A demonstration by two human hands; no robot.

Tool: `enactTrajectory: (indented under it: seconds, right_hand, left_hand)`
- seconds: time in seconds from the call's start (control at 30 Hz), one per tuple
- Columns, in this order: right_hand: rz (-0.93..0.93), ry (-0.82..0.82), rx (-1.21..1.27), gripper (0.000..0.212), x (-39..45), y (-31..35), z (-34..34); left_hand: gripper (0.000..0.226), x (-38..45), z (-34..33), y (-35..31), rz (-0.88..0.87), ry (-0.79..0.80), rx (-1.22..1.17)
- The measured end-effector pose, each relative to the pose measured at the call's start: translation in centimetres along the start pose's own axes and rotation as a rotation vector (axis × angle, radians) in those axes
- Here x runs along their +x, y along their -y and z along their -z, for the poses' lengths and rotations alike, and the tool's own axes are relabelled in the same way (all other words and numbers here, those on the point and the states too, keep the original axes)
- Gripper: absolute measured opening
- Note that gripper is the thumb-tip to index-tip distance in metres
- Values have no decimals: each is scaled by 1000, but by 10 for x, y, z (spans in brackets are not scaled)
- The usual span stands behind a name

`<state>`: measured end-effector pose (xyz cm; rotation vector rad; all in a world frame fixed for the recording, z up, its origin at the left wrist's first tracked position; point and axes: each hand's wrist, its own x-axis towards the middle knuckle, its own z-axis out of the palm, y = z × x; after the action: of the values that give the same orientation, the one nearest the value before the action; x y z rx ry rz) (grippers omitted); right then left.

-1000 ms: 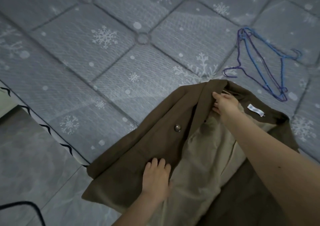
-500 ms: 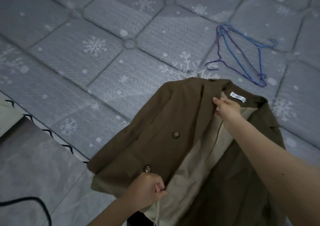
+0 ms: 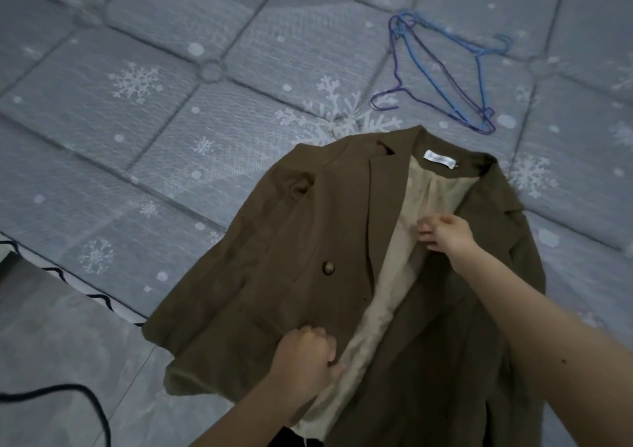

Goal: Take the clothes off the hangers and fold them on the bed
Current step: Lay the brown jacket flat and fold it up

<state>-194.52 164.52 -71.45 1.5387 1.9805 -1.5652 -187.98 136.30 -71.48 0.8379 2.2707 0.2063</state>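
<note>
From the head view, the brown jacket [image 3: 291, 258] lies front-up on the bed [image 3: 171, 121], hem overhanging its edge. The left hand [image 3: 305, 354] grips the left front panel; the right hand [image 3: 445, 237] pinches the other, seemingly to close it. Hangers [image 3: 442, 69] lie apart, already emptied.

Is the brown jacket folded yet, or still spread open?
Spread open, not folded: the brown jacket lies flat on the bed, front panels parted, beige lining showing.
</note>
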Motion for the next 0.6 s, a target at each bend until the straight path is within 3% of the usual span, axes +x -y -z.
enactTrajectory:
  seconds: [0.1, 0.27, 0.37, 0.53, 0.6]
  right_hand:
    - [-9, 26, 53, 22, -3, -5, 9]
    - [10, 211, 65, 10, -13, 0, -1]
    - [3, 272, 75, 18, -18, 3, -20]
    - [45, 112, 100, 12, -17, 4, -33]
    - [46, 24, 140, 13, -14, -1, -28]
  left_hand:
    - [44, 13, 6, -8, 55, -95, 7]
    - [38, 21, -9, -15, 96, 160, 239]
    - [33, 19, -19, -12, 98, 183, 261]
    - [30, 14, -9, -15, -102, 70, 202]
    - [29, 10, -8, -22, -211, 114, 157]
